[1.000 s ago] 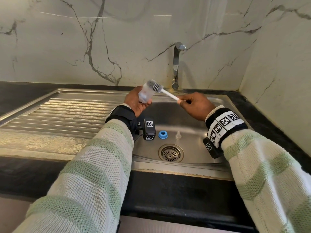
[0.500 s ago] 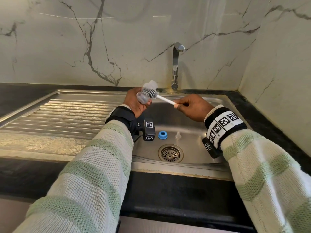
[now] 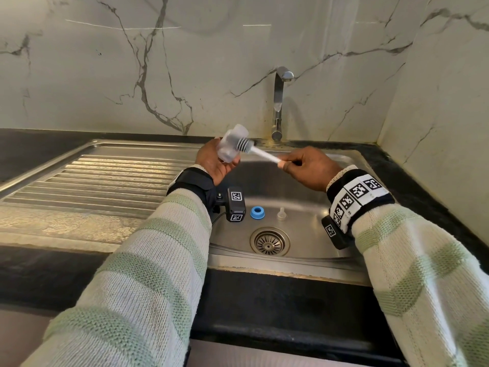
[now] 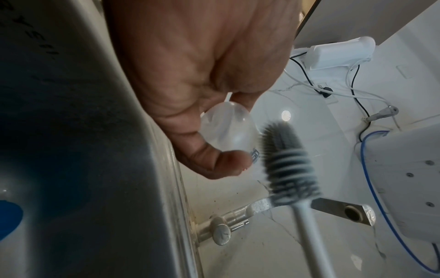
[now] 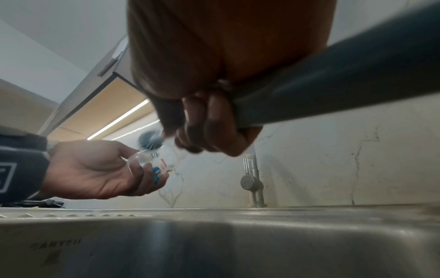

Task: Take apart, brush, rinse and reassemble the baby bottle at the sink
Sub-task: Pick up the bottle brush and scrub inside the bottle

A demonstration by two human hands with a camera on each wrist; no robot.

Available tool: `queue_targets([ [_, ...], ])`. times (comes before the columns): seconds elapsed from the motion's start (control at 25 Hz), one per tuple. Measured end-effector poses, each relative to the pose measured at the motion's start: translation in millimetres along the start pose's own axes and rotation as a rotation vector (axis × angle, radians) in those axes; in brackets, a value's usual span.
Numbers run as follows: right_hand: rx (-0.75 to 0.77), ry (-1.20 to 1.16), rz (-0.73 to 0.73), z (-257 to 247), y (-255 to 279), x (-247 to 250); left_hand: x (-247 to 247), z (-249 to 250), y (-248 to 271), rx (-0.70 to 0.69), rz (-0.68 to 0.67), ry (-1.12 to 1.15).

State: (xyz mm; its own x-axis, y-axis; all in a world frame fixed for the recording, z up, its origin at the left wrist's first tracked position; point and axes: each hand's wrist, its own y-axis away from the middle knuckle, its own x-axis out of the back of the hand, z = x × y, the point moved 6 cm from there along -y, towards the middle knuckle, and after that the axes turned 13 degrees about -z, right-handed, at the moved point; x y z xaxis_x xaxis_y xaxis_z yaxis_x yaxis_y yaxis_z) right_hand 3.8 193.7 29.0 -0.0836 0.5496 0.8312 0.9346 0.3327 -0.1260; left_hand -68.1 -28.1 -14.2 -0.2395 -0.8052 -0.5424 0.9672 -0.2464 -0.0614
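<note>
Left hand [image 3: 214,161] grip closed round bottle [image 3: 232,147], fingers curled on its body, held above sink [image 3: 299,200] near back rim, mouth pointing toward right hand. Right hand [image 3: 308,168] grip pinching white handle end of brush [image 3: 260,152]; grey ribbed head right at bottle mouth, against its side in left wrist view; inserted or beside, cannot tell. Bottle clear, empty-looking, printed markings on wall, rounded base toward left palm. Below both grips, on sink floor: blue ring [image 3: 257,212] and clear nipple [image 3: 281,213], just apart, both behind drain [image 3: 269,241]. Tap [image 3: 279,102] behind grips, no water seen. Black worktop [image 3: 277,300] in front of sink.
</note>
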Motion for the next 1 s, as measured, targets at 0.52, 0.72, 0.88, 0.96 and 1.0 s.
queue_targets([
  [0.52,0.015,0.01,-0.006,-1.3,2.2,0.6,2.9,0.0,-1.9,0.033,-0.012,-0.071],
  [0.72,0.021,0.006,-0.003,-3.6,-0.2,-2.7,7.5,-2.0,-2.8,0.016,0.025,-0.096],
  [0.88,0.023,-0.003,0.037,-5.5,0.7,0.7,2.0,-0.4,-1.4,-0.013,-0.028,-0.064],
  [0.96,0.028,0.028,-0.003,-7.0,-0.1,-0.9,2.1,0.6,-0.8,-0.033,-0.015,-0.02],
  [1.0,0.011,0.038,0.005,-4.5,-0.8,0.6,3.7,1.3,-1.4,-0.043,-0.008,0.005],
])
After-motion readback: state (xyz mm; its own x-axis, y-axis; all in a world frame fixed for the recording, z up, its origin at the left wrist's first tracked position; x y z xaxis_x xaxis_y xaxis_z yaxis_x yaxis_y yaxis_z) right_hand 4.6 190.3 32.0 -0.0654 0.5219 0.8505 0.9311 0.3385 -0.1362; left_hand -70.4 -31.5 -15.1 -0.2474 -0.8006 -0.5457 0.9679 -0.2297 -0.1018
